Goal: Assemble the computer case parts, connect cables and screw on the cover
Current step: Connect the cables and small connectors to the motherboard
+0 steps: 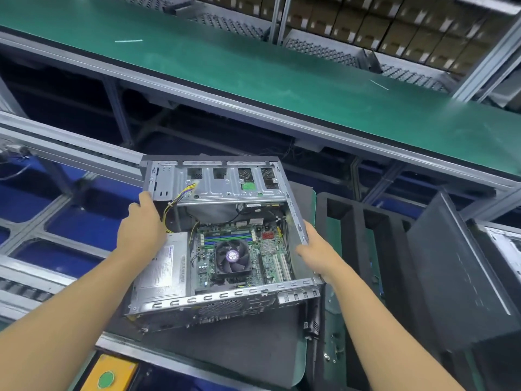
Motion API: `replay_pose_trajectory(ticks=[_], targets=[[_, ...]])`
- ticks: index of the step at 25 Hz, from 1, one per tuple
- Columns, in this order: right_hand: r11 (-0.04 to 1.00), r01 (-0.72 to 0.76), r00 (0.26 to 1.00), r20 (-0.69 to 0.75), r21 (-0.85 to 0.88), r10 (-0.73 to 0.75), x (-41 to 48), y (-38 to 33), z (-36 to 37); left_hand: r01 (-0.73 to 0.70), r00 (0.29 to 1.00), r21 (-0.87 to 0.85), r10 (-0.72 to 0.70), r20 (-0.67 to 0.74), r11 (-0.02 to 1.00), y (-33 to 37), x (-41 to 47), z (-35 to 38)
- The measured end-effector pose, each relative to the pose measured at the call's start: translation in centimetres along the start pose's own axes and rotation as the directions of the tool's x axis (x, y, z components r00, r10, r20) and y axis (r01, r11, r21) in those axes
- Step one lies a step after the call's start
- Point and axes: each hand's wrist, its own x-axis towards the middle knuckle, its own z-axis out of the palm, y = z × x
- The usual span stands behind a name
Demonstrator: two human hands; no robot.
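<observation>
An open computer case (222, 301) lies on its side in the middle, tilted and lifted off the dark mat (253, 348). Inside I see the motherboard with its round CPU fan (231, 258), a silver power supply (165, 270) and yellow-black cables (180, 197) running up to the drive cage (225, 179). My left hand (141, 224) grips the case's left wall near the cage. My right hand (315, 256) holds the right wall, fingers curled under its edge. A dark cover panel (456, 261) leans upright at the right.
A green conveyor belt (253, 66) runs across behind the case. Black foam holders (366, 235) stand to the right, with another case (504, 249) at the far right edge. Blue bins (70, 230) sit under the frame at left. A yellow box with a green button (107, 376) is at bottom left.
</observation>
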Motion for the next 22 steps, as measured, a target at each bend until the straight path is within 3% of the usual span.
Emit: replay_pose_trajectory(ticks=[14, 22], targets=[[0.960, -0.129, 0.960, -0.210, 0.249, 0.183, -5.3, 1.7, 6.6, -0.273, 0.953, -0.009, 0.271, 0.131, 0.962, 0.3, 6.5, 0.7], [0.959, -0.191, 0.937, -0.252, 0.209, 0.242, -6.2, 1.4, 6.3, -0.310, 0.929, -0.066, 0.317, 0.192, 0.948, 0.6, 6.2, 0.6]])
